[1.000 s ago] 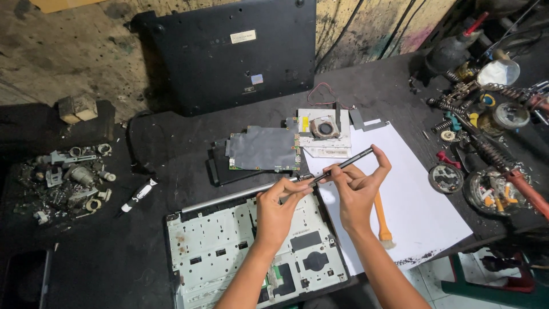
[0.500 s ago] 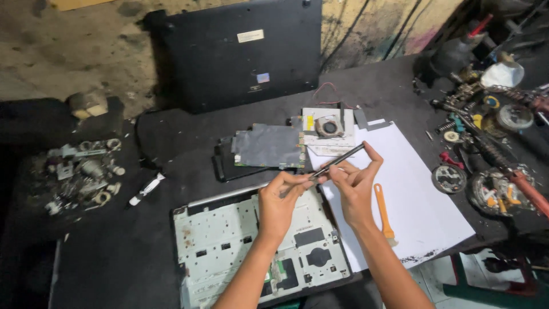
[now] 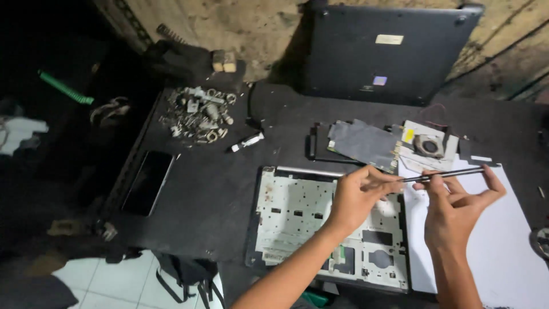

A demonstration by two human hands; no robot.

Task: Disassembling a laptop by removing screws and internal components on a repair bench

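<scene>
Both hands hold a thin dark strip [image 3: 449, 174] level above the table. My left hand [image 3: 357, 197] pinches its left end, and my right hand [image 3: 457, 209] pinches it near the middle and at the right end. Under the hands lies an opened laptop shell [image 3: 297, 214] with a pale inner frame. Beyond it rest a dark circuit board [image 3: 363, 143] and a fan unit [image 3: 430, 146]. My right hand hovers over a white sheet [image 3: 497, 252].
A black laptop cover [image 3: 389, 51] leans against the wall at the back. A heap of small metal parts [image 3: 197, 114] and a small white tube [image 3: 247, 142] lie at the left, a dark phone [image 3: 147, 182] near the table's left edge. White floor tiles show below.
The view has swung to the left, so the tools on the right have left the picture. Both hands still hold the strip, which now lies closer to level.
</scene>
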